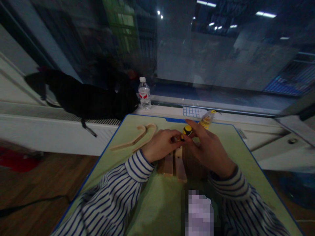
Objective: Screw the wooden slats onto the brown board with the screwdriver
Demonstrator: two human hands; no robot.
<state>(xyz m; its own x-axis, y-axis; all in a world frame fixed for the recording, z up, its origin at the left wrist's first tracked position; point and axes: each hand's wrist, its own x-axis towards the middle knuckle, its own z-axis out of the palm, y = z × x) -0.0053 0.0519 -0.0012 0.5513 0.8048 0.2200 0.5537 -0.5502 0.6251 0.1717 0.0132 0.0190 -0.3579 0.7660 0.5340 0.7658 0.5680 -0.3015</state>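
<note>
My right hand (209,149) is closed, thumb and fingers round the yellow-and-black handle of what looks like a stubby screwdriver (187,129). Just left of it, the fingertips of my left hand (159,144) are pinched together at the tool's lower end; whatever they hold there is too small to make out. Beneath both hands lie two pale wooden strips (181,168) with small holes, side by side on a darker brown wooden piece (195,165). My hands cover the far ends of the strips and the tool's tip.
Two hook-shaped wooden pieces (134,141) lie on the green tabletop (147,203) at left. A clear plastic bag with yellow contents (206,120) stands at the back. On the sill are a water bottle (144,95) and a black bag (91,100), before a large window.
</note>
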